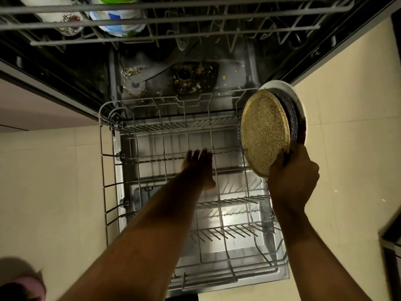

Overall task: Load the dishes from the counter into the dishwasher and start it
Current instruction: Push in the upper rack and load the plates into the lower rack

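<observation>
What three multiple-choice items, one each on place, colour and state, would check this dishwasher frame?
1. Where is the stack of plates?
A. standing in the upper rack
B. gripped by the right hand above the right side of the lower rack
C. lying on the floor

2. What colour is the front plate of the stack?
A. plain red
B. green
C. speckled yellowish tan

3. How is the lower rack?
A. pulled out, no dishes in it
B. pushed fully in
C. pulled out, full of plates

Answers:
1 B, the fingers curl round the stack's lower edge.
2 C, its speckled tan face is turned to the camera.
3 A, bare wire tines show throughout.
</observation>
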`<state>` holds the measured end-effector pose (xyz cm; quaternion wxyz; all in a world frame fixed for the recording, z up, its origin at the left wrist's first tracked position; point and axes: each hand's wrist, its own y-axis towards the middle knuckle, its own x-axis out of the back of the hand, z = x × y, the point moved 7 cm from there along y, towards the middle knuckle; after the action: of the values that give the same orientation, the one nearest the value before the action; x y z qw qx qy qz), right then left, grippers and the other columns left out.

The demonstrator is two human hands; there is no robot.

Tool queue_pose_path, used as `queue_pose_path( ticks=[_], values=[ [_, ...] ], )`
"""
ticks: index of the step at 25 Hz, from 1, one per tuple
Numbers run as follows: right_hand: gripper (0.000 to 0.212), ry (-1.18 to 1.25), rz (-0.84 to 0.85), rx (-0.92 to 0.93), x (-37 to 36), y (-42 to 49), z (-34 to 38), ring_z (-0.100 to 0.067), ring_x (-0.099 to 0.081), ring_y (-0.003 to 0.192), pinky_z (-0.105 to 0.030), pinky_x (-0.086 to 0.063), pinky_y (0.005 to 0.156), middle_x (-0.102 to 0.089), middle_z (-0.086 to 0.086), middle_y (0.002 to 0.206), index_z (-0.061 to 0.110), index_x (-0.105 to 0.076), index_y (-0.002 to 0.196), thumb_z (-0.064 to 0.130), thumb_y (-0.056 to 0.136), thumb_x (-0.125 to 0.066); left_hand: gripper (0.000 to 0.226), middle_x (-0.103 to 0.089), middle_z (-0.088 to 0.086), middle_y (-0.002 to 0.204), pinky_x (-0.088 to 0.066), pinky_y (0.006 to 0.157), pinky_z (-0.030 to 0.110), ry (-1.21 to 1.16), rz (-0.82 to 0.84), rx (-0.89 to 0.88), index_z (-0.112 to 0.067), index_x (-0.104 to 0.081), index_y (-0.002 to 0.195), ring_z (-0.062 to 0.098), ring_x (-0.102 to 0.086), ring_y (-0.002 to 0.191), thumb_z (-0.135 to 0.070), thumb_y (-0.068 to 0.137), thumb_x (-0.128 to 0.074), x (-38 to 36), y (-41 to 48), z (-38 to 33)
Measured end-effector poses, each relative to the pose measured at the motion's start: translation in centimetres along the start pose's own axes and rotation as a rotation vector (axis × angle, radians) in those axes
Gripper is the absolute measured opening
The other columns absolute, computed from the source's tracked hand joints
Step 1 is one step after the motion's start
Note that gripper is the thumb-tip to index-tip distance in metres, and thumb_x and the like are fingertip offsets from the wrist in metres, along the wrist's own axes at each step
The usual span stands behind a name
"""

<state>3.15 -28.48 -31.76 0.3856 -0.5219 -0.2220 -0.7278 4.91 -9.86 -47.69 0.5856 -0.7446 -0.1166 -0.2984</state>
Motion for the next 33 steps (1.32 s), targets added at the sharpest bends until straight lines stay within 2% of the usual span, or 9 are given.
queue_pose_path(
  ticks=[7,10,15,19,21,24,26,29,33],
  values=[
    [0.023,-0.062,-0.017,0.017,0.2,1.8,-0.8,-0.049,-0.055,0.087,-0.043,-0.037,0.070,-0.064,-0.029,0.094,0.002,-0.060,0.111,0.014,0.095,-0.049,0.100,0.009,0.012,0.164,0.004,0.123,0.046,-0.013,0.000,0.009,-0.012,0.007,0.157,0.030,0.004,0.152,-0.040,0.091,-0.062,0.0,0.0,-0.1],
    [0.021,-0.094,0.027,0.065,-0.7,2.3,-0.4,-0.048,-0.056,0.085,-0.035,-0.029,0.065,-0.064,-0.028,0.092,0.004,-0.060,0.110,0.014,0.095,-0.048,0.100,0.008,0.012,0.165,0.004,0.123,0.046,-0.002,0.002,0.001,-0.012,0.007,0.157,0.030,0.004,0.152,-0.041,0.091,-0.061,0.0,0.1,-0.1],
    [0.032,-0.096,0.010,0.135,-1.4,3.6,1.3,-0.048,-0.062,0.090,-0.046,-0.050,0.075,-0.067,-0.026,0.099,0.013,-0.060,0.125,0.009,0.095,-0.048,0.100,0.009,0.011,0.165,0.004,0.123,0.046,-0.023,0.005,-0.005,-0.012,0.008,0.157,0.030,0.004,0.152,-0.040,0.090,-0.062,0.0,0.1,0.1],
    [0.032,-0.141,0.045,0.153,-1.8,3.4,1.7,-0.049,-0.062,0.089,-0.045,-0.050,0.075,-0.065,-0.027,0.103,0.006,-0.061,0.117,-0.001,0.089,-0.048,0.099,0.009,0.010,0.165,0.004,0.123,0.046,-0.029,0.013,-0.002,-0.013,0.008,0.157,0.030,0.005,0.152,-0.039,0.091,-0.061,0.0,0.0,0.1],
    [0.037,-0.152,0.078,0.191,-2.4,2.4,2.1,-0.050,-0.060,0.099,-0.048,-0.050,0.080,-0.057,-0.028,0.124,0.001,-0.056,0.122,-0.004,0.086,-0.050,0.099,0.009,0.009,0.165,0.004,0.123,0.045,-0.042,0.019,0.000,-0.013,0.007,0.157,0.029,0.005,0.152,-0.039,0.091,-0.062,0.1,0.0,0.2],
    [0.056,-0.132,0.186,0.244,-4.1,1.0,2.0,-0.043,-0.027,0.140,-0.052,-0.035,0.108,-0.025,-0.023,0.155,-0.001,-0.040,0.142,0.000,0.088,-0.054,0.098,0.008,0.010,0.165,0.003,0.122,0.046,-0.055,0.014,-0.004,-0.015,0.007,0.157,0.031,0.004,0.151,-0.038,0.091,-0.061,0.5,-0.1,0.2],
    [0.064,-0.157,0.247,0.250,-5.2,0.4,1.2,-0.038,-0.006,0.147,-0.051,-0.022,0.117,-0.010,-0.022,0.159,0.002,-0.032,0.147,0.004,0.089,-0.057,0.097,0.009,0.014,0.164,0.002,0.122,0.048,-0.053,0.012,-0.007,-0.016,0.008,0.157,0.033,0.004,0.151,-0.037,0.092,-0.060,0.9,-0.6,0.4],
    [0.070,-0.216,0.289,0.276,-5.2,-0.5,1.1,-0.041,-0.006,0.147,-0.051,-0.014,0.118,-0.008,-0.023,0.159,0.004,-0.031,0.148,0.006,0.085,-0.062,0.096,0.013,0.015,0.163,0.002,0.122,0.049,-0.033,-0.029,-0.001,-0.018,0.010,0.157,0.034,0.005,0.151,-0.031,0.093,-0.060,1.8,-2.3,0.9],
    [0.065,-0.199,0.315,0.347,-3.3,-2.7,4.0,-0.045,-0.013,0.145,-0.052,-0.025,0.115,-0.018,-0.025,0.156,0.000,-0.036,0.144,0.006,0.084,-0.061,0.094,0.016,0.011,0.163,0.004,0.120,0.048,-0.072,-0.110,0.013,-0.021,0.011,0.156,0.031,0.007,0.151,-0.027,0.094,-0.059,3.0,-5.8,2.1]
  ],
)
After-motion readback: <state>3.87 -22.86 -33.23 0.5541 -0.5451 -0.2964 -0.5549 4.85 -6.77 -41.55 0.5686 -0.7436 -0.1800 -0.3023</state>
